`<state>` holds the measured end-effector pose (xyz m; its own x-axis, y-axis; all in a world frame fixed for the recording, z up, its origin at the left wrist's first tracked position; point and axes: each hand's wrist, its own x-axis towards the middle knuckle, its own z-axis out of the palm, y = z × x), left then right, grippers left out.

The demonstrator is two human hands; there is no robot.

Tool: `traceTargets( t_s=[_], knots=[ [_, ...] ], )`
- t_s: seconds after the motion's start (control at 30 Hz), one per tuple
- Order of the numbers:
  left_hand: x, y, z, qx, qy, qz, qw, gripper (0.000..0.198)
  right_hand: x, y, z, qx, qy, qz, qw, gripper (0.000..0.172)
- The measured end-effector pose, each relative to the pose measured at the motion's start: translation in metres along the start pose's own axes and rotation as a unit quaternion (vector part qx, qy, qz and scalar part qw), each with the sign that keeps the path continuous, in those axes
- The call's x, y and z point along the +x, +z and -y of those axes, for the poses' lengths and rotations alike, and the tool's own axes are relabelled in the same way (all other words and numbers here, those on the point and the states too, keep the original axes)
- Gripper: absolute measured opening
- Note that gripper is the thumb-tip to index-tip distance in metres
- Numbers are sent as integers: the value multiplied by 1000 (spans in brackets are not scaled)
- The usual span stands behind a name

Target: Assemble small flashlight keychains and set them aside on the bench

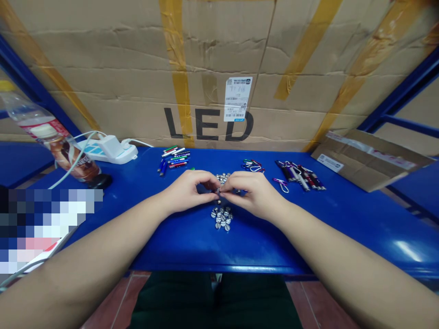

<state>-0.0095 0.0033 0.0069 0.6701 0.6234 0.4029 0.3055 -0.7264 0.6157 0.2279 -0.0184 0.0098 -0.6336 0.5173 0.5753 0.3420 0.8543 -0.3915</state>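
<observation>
My left hand [197, 189] and my right hand [248, 192] meet over the middle of the blue table, thumbs and forefingers pinched close together. Between the fingertips is a small silvery piece [219, 190], mostly hidden by them; which hand bears it is hard to make out. Below my fingers lies a loose pile of small round metal pieces [222, 218], some with a line across the face. Behind the fingertips, partly covered, is a second pile of similar metal pieces [223, 178].
Coloured metal tubes [176, 159] lie at the back left. Carabiner clips [252, 165] and tubes with clips [302, 176] lie at the right. A cardboard box [370, 160] stands far right; a power strip [109, 151] and drink bottles [73, 157] are left. A large LED carton [137, 91] walls the back.
</observation>
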Motion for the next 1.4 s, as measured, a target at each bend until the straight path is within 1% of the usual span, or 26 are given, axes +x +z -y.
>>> traceTargets(
  t_s=[0.1, 0.2, 0.27, 0.33, 0.4, 0.53, 0.6, 0.7, 0.77, 0.87, 0.97, 1.03, 1.1, 1.23, 1.3, 1.4],
  knots=[
    [0, 0, 1, -6, -5, 2, 1000, 15, 0, -8, -2, -14, -4, 2, 1000, 9],
    [-2, 1, 2, -20, -15, -6, 1000, 23, -2, -24, -8, -94, 50, 7, 994, 11],
    [-2, 1, 2, -22, -16, -7, 1000, 24, -4, -34, -14, -163, 94, 63, 980, 10],
    [-2, 0, 1, -14, -10, -5, 1000, 21, -6, -40, -20, -195, 122, 129, 965, 11],
    [-1, 0, 0, -7, -1, -3, 1000, 17, -7, -38, -23, -207, 133, 167, 955, 14],
    [-1, 0, -1, -11, 5, 0, 1000, 16, -5, -26, -23, -216, 144, 195, 946, 13],
    [-2, 1, 0, -21, -8, -1, 1000, 20, -3, -24, -21, -208, 152, 206, 944, 13],
    [-3, 3, 2, -35, -41, -9, 999, 31, -1, -26, -18, -173, 172, 218, 945, 11],
    [-3, 4, 3, -41, -53, -7, 998, 33, -1, -30, -16, -150, 174, 195, 954, 8],
    [-2, 5, 2, -48, -54, -2, 997, 30, -2, -30, -14, -108, 151, 106, 977, 4],
    [-1, 5, 2, -50, -53, -5, 997, 31, -1, -25, -11, -4, 128, 11, 992, 2],
    [-1, 6, 3, -57, -55, -6, 997, 33, -1, -20, -8, 56, 114, -28, 992, 9],
    [-1, 7, 4, -75, -60, -3, 995, 35, -1, -16, -7, 84, 105, -47, 990, 14],
    [-1, 8, 3, -137, -77, 16, 987, 37, -1, -10, -7, 121, 121, -65, 983, 9],
    [-1, 9, 2, -152, -82, 19, 985, 36, -1, -9, -8, 134, 126, -60, 981, 8],
    [-1, 8, 2, -147, -78, 16, 986, 36, -1, -8, -9, 116, 108, -43, 986, 7]
  ],
)
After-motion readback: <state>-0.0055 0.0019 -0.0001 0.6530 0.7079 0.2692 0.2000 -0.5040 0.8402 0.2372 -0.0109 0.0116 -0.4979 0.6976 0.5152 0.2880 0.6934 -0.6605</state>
